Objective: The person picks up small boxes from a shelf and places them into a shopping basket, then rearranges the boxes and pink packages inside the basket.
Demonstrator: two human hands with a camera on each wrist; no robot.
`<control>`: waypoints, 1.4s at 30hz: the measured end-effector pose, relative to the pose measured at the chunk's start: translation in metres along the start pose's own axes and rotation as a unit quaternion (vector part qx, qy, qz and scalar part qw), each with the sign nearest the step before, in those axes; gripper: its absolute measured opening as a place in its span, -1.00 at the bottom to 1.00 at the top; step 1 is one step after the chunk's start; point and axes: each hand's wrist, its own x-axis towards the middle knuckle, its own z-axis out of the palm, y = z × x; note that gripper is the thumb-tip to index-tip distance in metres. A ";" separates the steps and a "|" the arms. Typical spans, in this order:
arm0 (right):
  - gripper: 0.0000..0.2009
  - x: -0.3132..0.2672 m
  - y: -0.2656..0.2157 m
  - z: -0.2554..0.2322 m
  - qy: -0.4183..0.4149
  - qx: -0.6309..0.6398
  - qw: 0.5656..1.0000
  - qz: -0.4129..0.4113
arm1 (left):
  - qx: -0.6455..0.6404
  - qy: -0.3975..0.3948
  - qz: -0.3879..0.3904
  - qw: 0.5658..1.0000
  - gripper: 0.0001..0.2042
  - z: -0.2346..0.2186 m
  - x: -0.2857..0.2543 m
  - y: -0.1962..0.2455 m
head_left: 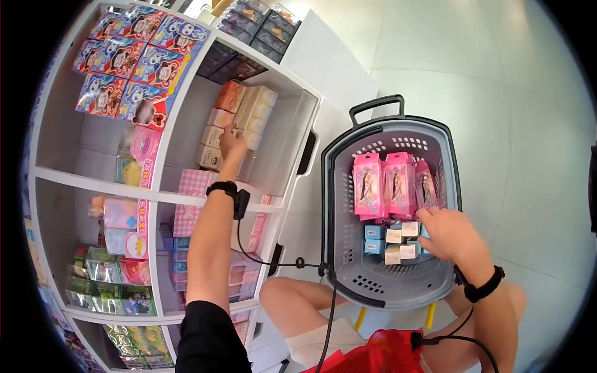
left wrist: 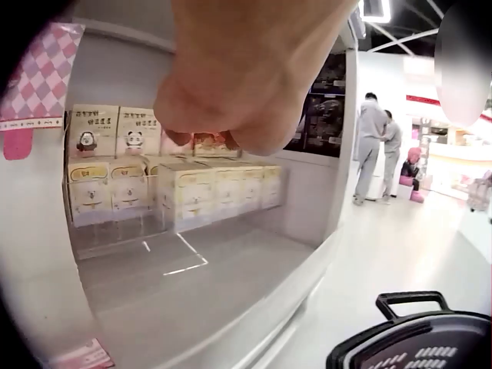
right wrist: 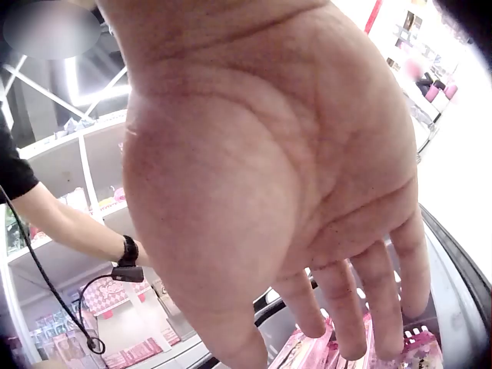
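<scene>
My left hand point(head_left: 234, 143) reaches into a shelf compartment, over rows of small boxes. Cream panda-print boxes point(head_left: 211, 147), yellow boxes point(head_left: 256, 110) and orange-red boxes point(head_left: 231, 96) lie around it. In the left wrist view, thumb and fingers point away with a gap between them, over the boxes' tops. My right hand point(head_left: 453, 235) hovers at the right side of a grey basket point(head_left: 343, 248), fingers straight and slightly spread, palm bare in the right wrist view. Nearest to it are pink doll-print packages point(head_left: 398, 183) and small blue and cream boxes point(head_left: 393, 235).
A clear front panel point(head_left: 283, 149) edges the compartment. More shelves hold red-blue boxes point(head_left: 118, 56), pink checkered boxes point(head_left: 186, 214) and green packs point(head_left: 102, 267). Black-boxed goods point(head_left: 267, 28) stand on top. A cable point(head_left: 283, 265) crosses near the basket. Two people point(left wrist: 372, 138) stand farther off.
</scene>
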 end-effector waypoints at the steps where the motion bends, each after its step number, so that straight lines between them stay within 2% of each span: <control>1: -0.60 0.001 0.001 0.001 -0.001 0.000 1.000 -0.001 | 0.002 -0.062 -0.036 0.997 -0.59 0.005 0.005 -0.007; 2: -0.60 0.002 0.002 0.001 -0.002 0.000 1.000 0.003 | 0.004 -0.124 -0.070 0.990 -0.57 0.012 0.011 -0.012; 3: -0.60 0.004 0.003 0.000 -0.004 -0.003 1.000 0.004 | 0.006 -0.149 -0.091 0.985 -0.55 0.019 0.016 -0.020; 4: -0.61 0.006 0.005 0.000 -0.008 -0.005 1.000 0.004 | 0.005 -0.153 -0.089 0.984 -0.55 0.026 0.020 -0.030; 6: -0.62 0.011 0.007 0.000 -0.013 -0.007 1.000 0.008 | 0.013 -0.171 -0.028 0.985 -0.55 0.036 0.027 -0.050; 10: -0.62 0.020 0.012 0.001 -0.010 -0.018 1.000 0.002 | 0.006 -0.155 -0.048 0.987 -0.56 0.047 0.040 -0.068; 13: -0.62 0.024 0.009 -0.001 -0.008 -0.017 1.000 0.006 | 0.049 -0.153 -0.047 0.986 -0.56 0.055 0.054 -0.082; 14: -0.62 0.026 0.008 0.001 -0.015 -0.017 1.000 0.009 | -0.001 -0.163 -0.044 0.986 -0.57 0.057 0.063 -0.093; 15: -0.63 0.028 0.009 0.004 0.012 -0.017 1.000 -0.003 | -0.052 -0.179 -0.041 0.982 -0.58 0.063 0.064 -0.106; 16: -0.65 0.026 0.010 0.009 0.036 -0.018 0.999 -0.007 | -0.115 -0.184 -0.074 0.973 -0.61 0.064 0.062 -0.107; 17: -0.65 0.027 0.010 0.011 0.051 -0.012 0.999 -0.014 | -0.127 -0.212 -0.076 0.966 -0.62 0.058 0.064 -0.105; 19: -0.65 0.028 0.011 0.016 0.051 -0.011 0.999 -0.013 | -0.152 -0.249 -0.119 0.949 -0.58 0.068 0.081 -0.130; 20: -0.65 0.030 0.011 0.016 0.030 -0.017 0.999 -0.011 | -0.146 -0.217 -0.107 0.959 -0.55 0.064 0.075 -0.119; 23: -0.70 0.029 0.012 0.021 0.057 -0.018 0.998 -0.024 | -0.163 -0.233 -0.116 0.952 -0.51 0.050 0.066 -0.094; 29: -0.77 0.033 0.013 0.027 0.064 -0.032 0.997 -0.016 | -0.111 -0.245 -0.187 0.945 -0.38 0.031 0.057 -0.065; 31: -0.78 0.035 0.012 0.026 0.057 -0.036 0.998 -0.008 | -0.173 -0.300 -0.208 0.915 -0.32 0.031 0.063 -0.067; 35: -0.77 0.035 0.012 0.023 0.031 -0.031 0.999 0.003 | -0.153 -0.289 -0.188 0.926 -0.32 0.026 0.059 -0.055; 38: -0.75 0.033 0.013 0.022 0.027 -0.016 1.000 0.005 | -0.149 -0.267 -0.186 0.934 -0.35 0.037 0.061 -0.071; 40: -0.73 0.037 0.013 0.021 0.040 0.005 0.999 -0.011 | -0.172 -0.269 -0.173 0.932 -0.40 0.028 0.057 -0.071; 42: -0.70 0.035 0.016 0.023 0.047 0.016 0.999 0.000 | -0.095 -0.229 -0.124 0.961 -0.42 0.027 0.059 -0.078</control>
